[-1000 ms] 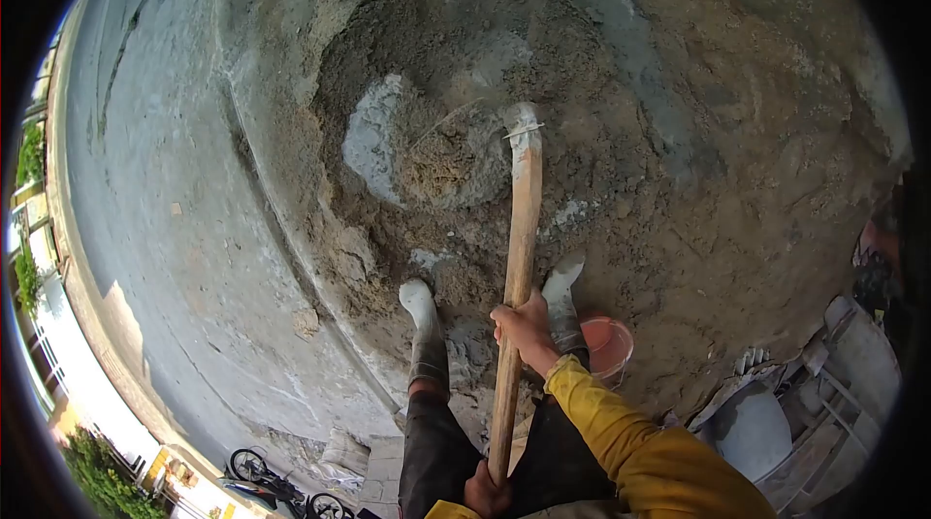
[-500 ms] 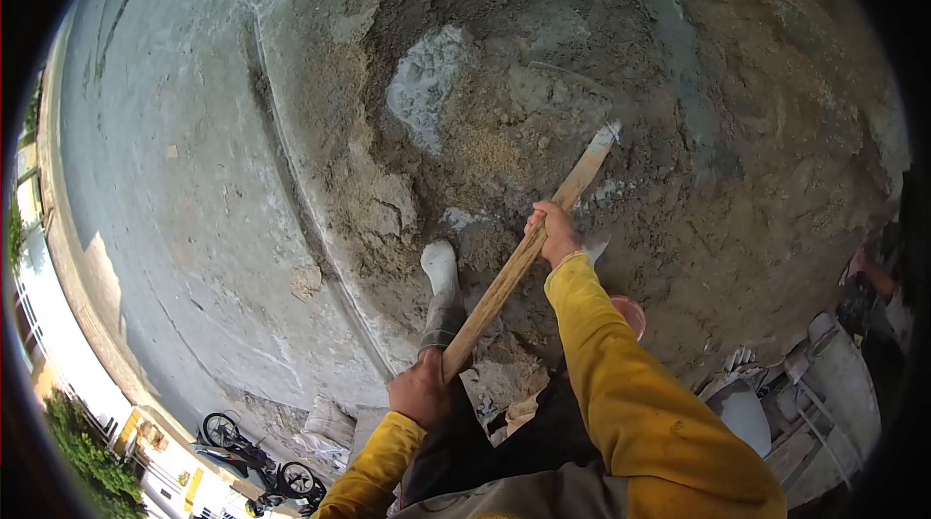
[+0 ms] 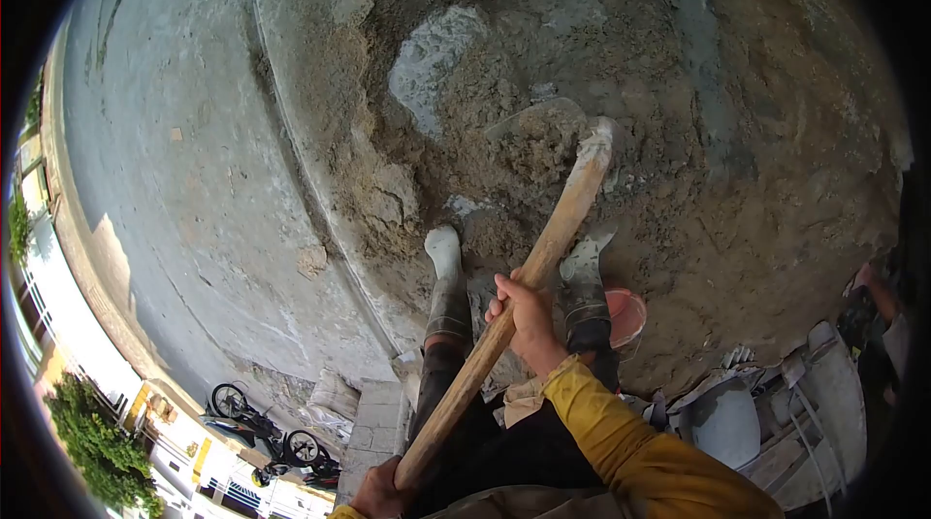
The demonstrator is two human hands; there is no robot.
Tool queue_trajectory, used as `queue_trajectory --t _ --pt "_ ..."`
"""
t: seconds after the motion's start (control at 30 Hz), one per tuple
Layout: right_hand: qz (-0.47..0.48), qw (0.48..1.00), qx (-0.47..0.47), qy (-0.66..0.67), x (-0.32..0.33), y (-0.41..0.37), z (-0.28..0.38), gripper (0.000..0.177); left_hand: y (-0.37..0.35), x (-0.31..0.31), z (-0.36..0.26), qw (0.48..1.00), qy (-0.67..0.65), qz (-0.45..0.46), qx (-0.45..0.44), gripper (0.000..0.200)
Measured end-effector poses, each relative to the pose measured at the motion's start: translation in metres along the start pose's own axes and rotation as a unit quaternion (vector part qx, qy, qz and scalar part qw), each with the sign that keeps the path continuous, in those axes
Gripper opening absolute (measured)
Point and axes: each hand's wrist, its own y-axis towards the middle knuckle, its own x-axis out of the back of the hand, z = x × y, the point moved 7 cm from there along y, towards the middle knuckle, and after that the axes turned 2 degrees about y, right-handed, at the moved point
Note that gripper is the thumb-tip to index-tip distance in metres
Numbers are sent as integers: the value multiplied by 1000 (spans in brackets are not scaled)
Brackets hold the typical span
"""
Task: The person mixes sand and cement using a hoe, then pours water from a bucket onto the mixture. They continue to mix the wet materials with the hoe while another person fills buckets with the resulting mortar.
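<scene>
Ground: crumbly grey-brown mix beside a pale grey patch
Right hand: closed around the long wooden hoe handle
Left hand: gripping its near end
Hoe blade: in the mix, apparently mid-stroke

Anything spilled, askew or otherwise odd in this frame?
Nothing clearly wrong. A pale patch lies unblended in the brown mix, which looks like ordinary work mess. The motorbike seems tipped, but the buildings tilt too, probably from the camera angle.

Powder patch in hollow ahead; bucket just right of right boot; motorbike behind left.
</scene>
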Motion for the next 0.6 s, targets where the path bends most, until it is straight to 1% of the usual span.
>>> queue_trajectory --t 0.03,0.07,0.1,0.13,0.17,0.2,0.23,0.3,0.37,0.43,0.47,0.5,0.53,0.57,0.6 --pt "-3 1000 -21 0 -8 32 16 20 26 6 -31 999 -49 -2 11 33" --pt "-14 999 -9 -47 -11 63 30 20 47 3 -50 994 -104 6 -23 35" --pt "-30 995 6 -99 -21 78 48 20 67 -1 -60 986 -157 16 -54 38" --pt "-56 987 38 -143 -37 79 71 20 84 -7 -69 980 -176 32 -90 38" --pt "-58 981 72 -168 -44 90 88 20 99 -12 -79 971 -197 45 -131 39" --pt "-75 970 99 -207 -53 96 109 20 113 -15 -90 970 -194 32 -142 39" --pt "-56 968 130 -208 -66 97 132 20 130 -18 -103 969 -192 21 -155 39" --pt "-50 950 192 -242 -82 101 180 19 168 -25 -127 955 -211 15 -209 41" --pt "-41 932 247 -262 -99 113 227 16 222 -18 -152 936 -216 -34 -276 38" --pt "-35 915 284 -285 -117 147 268 15 264 4 -179 935 -215 -47 -279 35" --pt "-31 908 298 -295 -122 159 277 15 263 -1 -180 934 -219 -45 -277 35" --pt "-30 907 295 -299 -118 162 268 15 256 -6 -181 936 -243 -29 -254 34" --pt "-29 902 260 -343 -111 164 249 14 246 -9 -185 936 -266 -15 -232 33" --pt "-28 895 225 -384 -100 162 229 14 216 -24 -178 940 -265 -39 -210 34" --pt "-34 906 201 -372 -78 156 198 12 193 -50 -162 948 -278 -5 -152 34"
